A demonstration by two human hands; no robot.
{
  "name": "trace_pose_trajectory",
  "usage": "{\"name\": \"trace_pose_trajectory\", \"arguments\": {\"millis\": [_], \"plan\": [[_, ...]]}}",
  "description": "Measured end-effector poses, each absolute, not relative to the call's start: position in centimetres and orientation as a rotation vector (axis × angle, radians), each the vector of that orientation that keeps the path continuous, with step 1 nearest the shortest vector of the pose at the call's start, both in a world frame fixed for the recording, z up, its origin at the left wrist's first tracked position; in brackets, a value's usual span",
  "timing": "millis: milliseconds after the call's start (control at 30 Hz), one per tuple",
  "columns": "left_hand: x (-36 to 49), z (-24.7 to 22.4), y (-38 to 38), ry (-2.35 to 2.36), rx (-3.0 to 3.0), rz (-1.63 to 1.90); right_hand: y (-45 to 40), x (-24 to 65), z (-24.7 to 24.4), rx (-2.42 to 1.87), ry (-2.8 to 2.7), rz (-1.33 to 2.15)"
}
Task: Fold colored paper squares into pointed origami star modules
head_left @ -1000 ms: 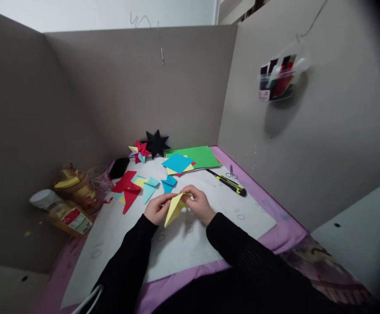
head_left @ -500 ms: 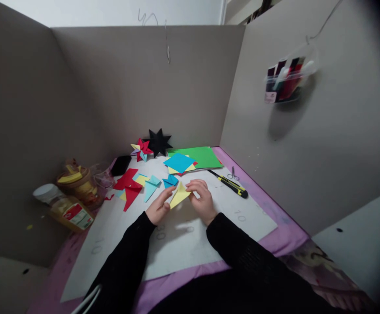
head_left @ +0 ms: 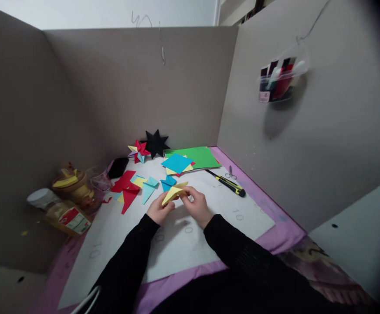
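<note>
one red folded paper piece (head_left: pixel 130 198) lies left of the blue paper square (head_left: pixel 177 163) and nearer the person; a pale-blue folded piece (head_left: pixel 149 188) sits closer on that side. in front of the square is the yellow folded paper piece (head_left: pixel 173 193), which uneven pressure from the two hands could crease askew. the left hand (head_left: pixel 159 210) touches it with half-curled fingers; whether they grip, i cannot tell. the right hand (head_left: pixel 197 207) pinches it, fingers nearly meeting the thumb. right of the square lies a utility knife (head_left: pixel 231 186).
</note>
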State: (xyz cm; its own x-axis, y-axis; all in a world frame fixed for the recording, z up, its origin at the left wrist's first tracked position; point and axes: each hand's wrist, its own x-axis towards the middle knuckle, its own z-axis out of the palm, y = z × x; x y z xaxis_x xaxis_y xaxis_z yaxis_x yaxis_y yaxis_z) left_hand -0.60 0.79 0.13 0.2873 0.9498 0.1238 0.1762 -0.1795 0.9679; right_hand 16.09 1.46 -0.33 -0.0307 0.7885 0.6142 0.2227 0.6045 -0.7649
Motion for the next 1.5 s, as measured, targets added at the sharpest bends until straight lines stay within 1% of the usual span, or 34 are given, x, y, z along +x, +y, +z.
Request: {"name": "trace_pose_trajectory", "arguments": {"millis": [133, 200, 333, 467, 700, 933, 1100, 1267, 1400, 1500], "plan": [[-0.7, -0.6, 1.2, 1.012, 1.411, 1.071, 1.3, 16.0, -0.1, -0.839, -1.54, 0.672], [-0.7, -0.5, 1.2, 1.055, 1.433, 1.09, 1.3, 16.1, -0.1, -0.826, -1.559, 0.698], [-0.6, 0.2, 0.6, 1.173, 1.676, 1.091, 1.3, 16.2, 0.0, -0.794, -1.575, 0.689], [-0.6, 0.6, 0.1, 1.293, 1.919, 1.105, 1.1, 16.5, 0.2, -0.726, -1.583, 0.598], [-0.9, 0.0, 0.2, 1.278, 2.145, 1.122, 0.6, 16.3, 0.4, -0.713, -1.575, 0.457], [-0.5, 0.0, 0.3, 1.192, 2.119, 1.173, 0.5, 16.0, 0.6, -0.744, -1.473, 0.601], [-0.3, 0.4, 0.1, 1.182, 2.115, 1.18, 0.5, 16.1, 0.8, -0.737, -1.486, 0.632], [-0.2, 0.6, -0.2, 1.235, 2.136, 1.129, 0.5, 16.0, 1.3, -0.682, -1.576, 0.604], [0.3, 0.6, -0.5, 1.241, 2.18, 1.083, 0.5, 15.7, 1.4, -0.687, -1.584, 0.649], [0.6, 0.5, -0.6, 1.224, 2.083, 1.08, 0.6, 15.7, 1.3, -0.713, -1.592, 0.663]]}}
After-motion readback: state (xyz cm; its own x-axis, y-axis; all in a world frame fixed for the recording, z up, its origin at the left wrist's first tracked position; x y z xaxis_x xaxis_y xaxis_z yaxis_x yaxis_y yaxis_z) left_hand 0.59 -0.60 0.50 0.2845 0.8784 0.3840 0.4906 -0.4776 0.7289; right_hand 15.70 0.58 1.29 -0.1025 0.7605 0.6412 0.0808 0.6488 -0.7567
